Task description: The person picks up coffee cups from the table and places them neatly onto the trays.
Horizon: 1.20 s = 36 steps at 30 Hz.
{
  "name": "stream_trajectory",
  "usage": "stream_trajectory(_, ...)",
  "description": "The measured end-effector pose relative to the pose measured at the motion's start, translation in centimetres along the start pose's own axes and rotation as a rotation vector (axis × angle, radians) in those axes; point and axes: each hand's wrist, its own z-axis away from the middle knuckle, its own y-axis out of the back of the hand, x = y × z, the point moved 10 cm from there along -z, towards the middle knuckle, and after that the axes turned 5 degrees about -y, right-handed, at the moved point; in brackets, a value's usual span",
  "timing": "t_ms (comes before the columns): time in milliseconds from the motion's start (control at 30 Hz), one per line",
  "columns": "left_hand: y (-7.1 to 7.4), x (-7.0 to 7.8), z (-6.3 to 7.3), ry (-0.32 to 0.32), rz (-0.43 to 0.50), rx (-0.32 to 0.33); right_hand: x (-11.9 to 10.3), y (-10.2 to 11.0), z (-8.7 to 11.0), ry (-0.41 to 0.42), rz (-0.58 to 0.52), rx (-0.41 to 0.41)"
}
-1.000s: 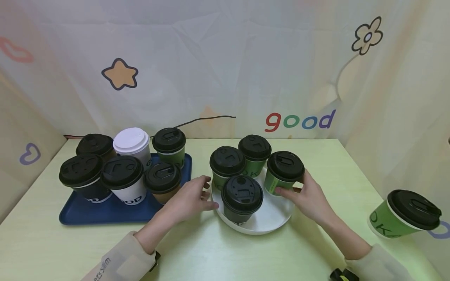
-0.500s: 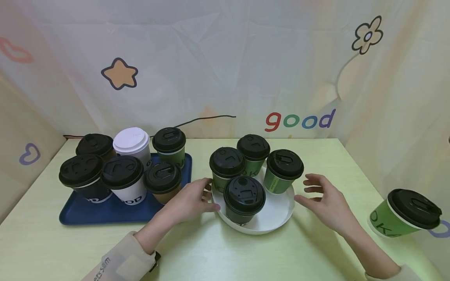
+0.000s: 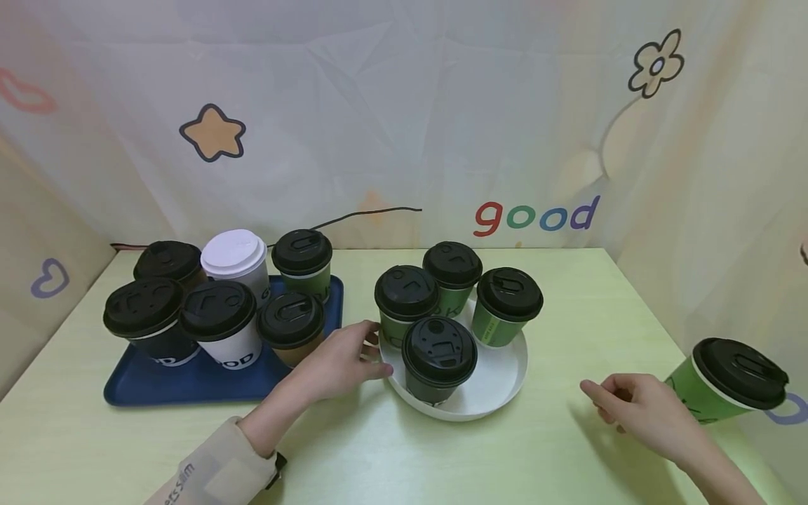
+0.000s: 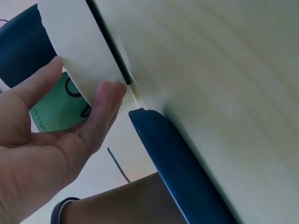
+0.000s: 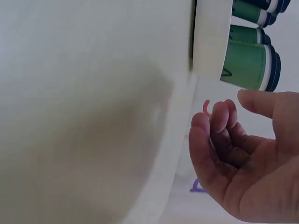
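Observation:
My left hand (image 3: 341,361) rests at the left side of a round white tray (image 3: 495,396). In the left wrist view its thumb and fingers touch the tray's outer wall (image 4: 81,51), spread apart. Several black-lidded paper cups stand upright on this tray: a dark grey one (image 3: 435,386) in front, a green one (image 3: 495,328) at the right, and green ones behind. Over the table, well right of the tray, is my right hand (image 3: 650,410), loosely curled around nothing. It partly hides a larger green cup (image 3: 726,382), which leans in the head view.
A blue rectangular tray (image 3: 183,389) at the left bears several lidded cups, among them one with a white lid (image 3: 234,252). It lies close to my left forearm. A printed cloth (image 3: 404,126) hangs behind the pale table (image 3: 353,456).
My right hand has let go of the green cup at the tray's right and drawn back right and toward me. My left hand has stayed by the tray.

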Motion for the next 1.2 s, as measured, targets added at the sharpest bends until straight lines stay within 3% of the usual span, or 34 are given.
stream_trajectory(333, 0.0, 0.0, 0.0, 0.013, -0.003, -0.007, 6.5, 0.6, 2.0, -0.201, -0.085, -0.117)
stream_trajectory(567, 0.0, 0.2, 0.0, -0.002, -0.010, -0.006, 10.7, 2.2, 2.7, -0.337, 0.083, -0.102)
stream_trajectory(700, 0.0, 0.2, 0.0, 0.005, -0.010, -0.008, 12.3, 3.2, 2.8, -0.361, 0.093, -0.071)
stream_trajectory(833, 0.0, 0.1, -0.1, 0.008, -0.008, -0.009, 12.9, 4.8, 2.6, -0.330, 0.106, 0.031)
stream_trajectory(967, 0.0, 0.1, -0.1, 0.015, -0.005, -0.004, 12.6, 7.0, 2.3, -0.224, 0.058, 0.283)
stream_trajectory(1067, -0.1, 0.1, -0.1, 0.021, -0.004, -0.002, 12.9, 8.2, 2.5, -0.201, 0.045, 0.463)
stream_trajectory(1133, -0.1, 0.1, 0.0, 0.023, -0.005, -0.001, 13.0, 8.6, 2.5, -0.170, 0.024, 0.523)
stream_trajectory(1200, 0.0, 0.1, 0.0, 0.026, -0.005, 0.000, 13.2, 8.5, 2.2, -0.166, -0.006, 0.520)
